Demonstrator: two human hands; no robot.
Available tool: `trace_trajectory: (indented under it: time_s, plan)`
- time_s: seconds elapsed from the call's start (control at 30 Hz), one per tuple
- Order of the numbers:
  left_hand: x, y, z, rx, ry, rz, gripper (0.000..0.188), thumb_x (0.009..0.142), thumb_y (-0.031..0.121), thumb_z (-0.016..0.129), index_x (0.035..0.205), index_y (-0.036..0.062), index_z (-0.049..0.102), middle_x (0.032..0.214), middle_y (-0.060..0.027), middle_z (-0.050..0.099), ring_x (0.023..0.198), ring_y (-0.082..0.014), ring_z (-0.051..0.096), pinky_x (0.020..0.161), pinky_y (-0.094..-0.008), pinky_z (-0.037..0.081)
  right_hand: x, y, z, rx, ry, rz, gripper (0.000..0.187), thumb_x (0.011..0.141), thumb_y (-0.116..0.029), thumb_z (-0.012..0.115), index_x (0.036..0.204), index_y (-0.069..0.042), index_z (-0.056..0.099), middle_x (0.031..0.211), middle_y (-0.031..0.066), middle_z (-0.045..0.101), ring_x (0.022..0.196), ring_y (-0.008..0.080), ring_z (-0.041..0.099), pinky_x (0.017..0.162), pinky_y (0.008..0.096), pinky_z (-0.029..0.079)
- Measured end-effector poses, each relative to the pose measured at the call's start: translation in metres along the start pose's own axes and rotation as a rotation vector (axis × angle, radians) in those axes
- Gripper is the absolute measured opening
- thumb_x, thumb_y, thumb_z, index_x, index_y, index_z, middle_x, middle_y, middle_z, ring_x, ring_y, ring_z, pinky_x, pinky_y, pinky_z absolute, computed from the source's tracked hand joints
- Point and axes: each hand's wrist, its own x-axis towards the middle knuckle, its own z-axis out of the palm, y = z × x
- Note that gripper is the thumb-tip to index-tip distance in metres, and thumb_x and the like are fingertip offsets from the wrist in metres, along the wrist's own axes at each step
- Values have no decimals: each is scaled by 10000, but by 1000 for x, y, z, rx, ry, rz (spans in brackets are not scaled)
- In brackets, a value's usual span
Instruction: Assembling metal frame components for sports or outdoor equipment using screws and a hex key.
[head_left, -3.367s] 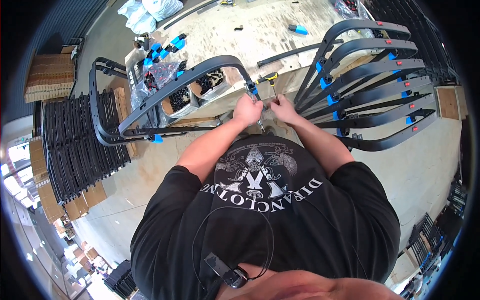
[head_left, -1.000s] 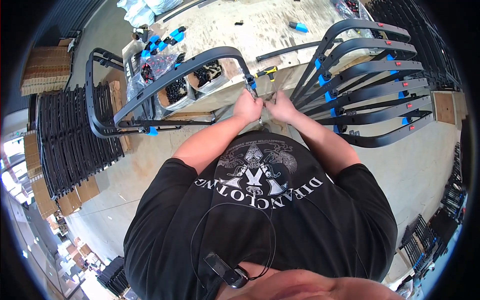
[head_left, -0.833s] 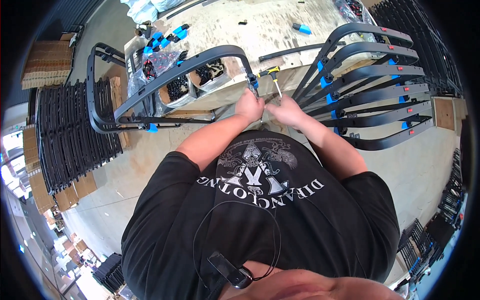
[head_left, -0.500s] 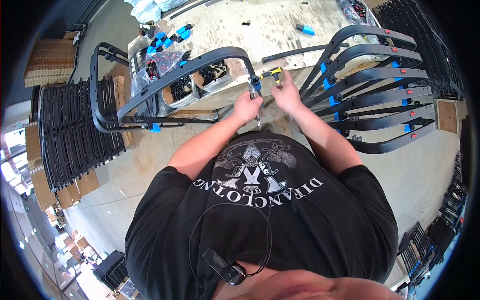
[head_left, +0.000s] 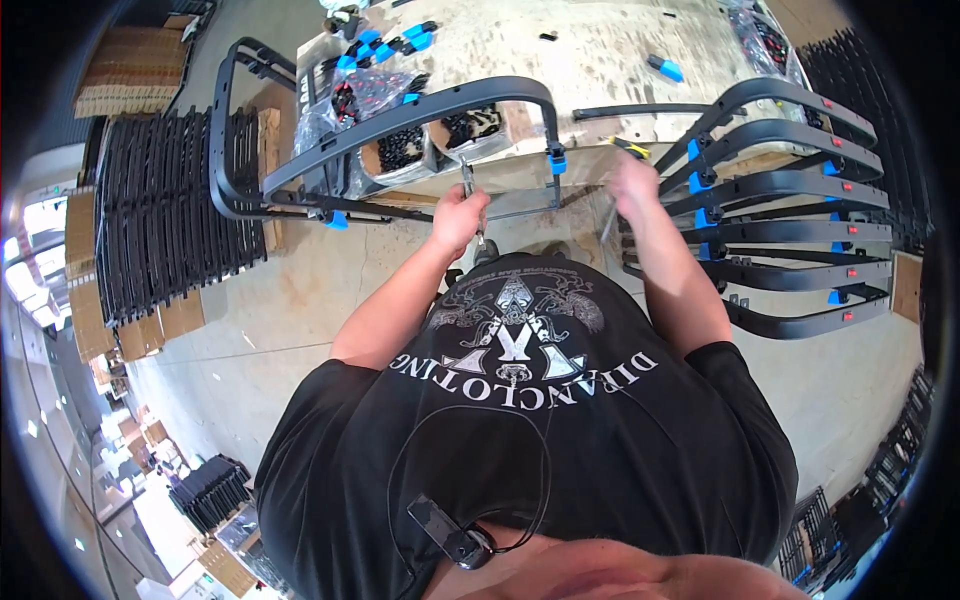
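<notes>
Head view: left hand (head_left: 461, 220) round silver tool (head_left: 468, 180), right hand (head_left: 636, 188) round T-handle (head_left: 630, 147), black frames (head_left: 800, 233) either side

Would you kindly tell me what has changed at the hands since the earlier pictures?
The left hand has moved left, away from the blue clip on the black frame. The right hand has shifted from the shaft of the yellow-and-black T-handled tool up to its handle. The left hand still holds the silver tool; the row of frames looks unchanged.
</notes>
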Motion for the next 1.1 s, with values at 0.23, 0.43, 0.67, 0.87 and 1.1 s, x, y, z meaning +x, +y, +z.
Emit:
trace_trajectory:
  time_s: [0.23,0.43,0.67,0.87,1.1]
  plan:
    - [3,-13,-43,309,87,170,292,887,211,671,1068,-14,625,766,-76,662,608,-169,601,580,-353,501,-104,-19,18,-282,-221,-97,231,976,-225,650,1095,-29,625,697,-40,529,551,65,431,476,256,331]
    - [-12,30,-39,602,-117,348,564,870,243,698,1315,-61,533,888,-134,689,764,-225,680,731,-363,553,-140,23,137,-210,-606,116,311,974,-259,659,1157,-7,651,885,29,635,665,127,530,621,285,439]
    - [-26,56,-108,750,-409,467,635,904,215,667,1463,-4,459,1174,-154,679,970,-247,687,861,-369,552,-104,37,250,-597,-305,-30,327,998,-240,557,1082,55,672,965,175,695,834,270,649,755,413,512]
    - [-21,17,-177,574,-445,370,516,924,149,664,1385,-37,528,1103,-114,692,931,-163,659,848,-308,540,-37,22,297,-1287,-141,-491,369,947,-258,595,1214,-15,672,1149,212,710,1060,335,683,886,408,519]
    - [-2,-94,-327,208,6,262,356,945,132,676,1246,-30,579,1037,-82,703,877,-148,660,807,-278,534,-101,39,247,-1090,121,-961,319,910,-268,641,1115,-30,702,1063,243,706,1018,383,683,916,439,533]
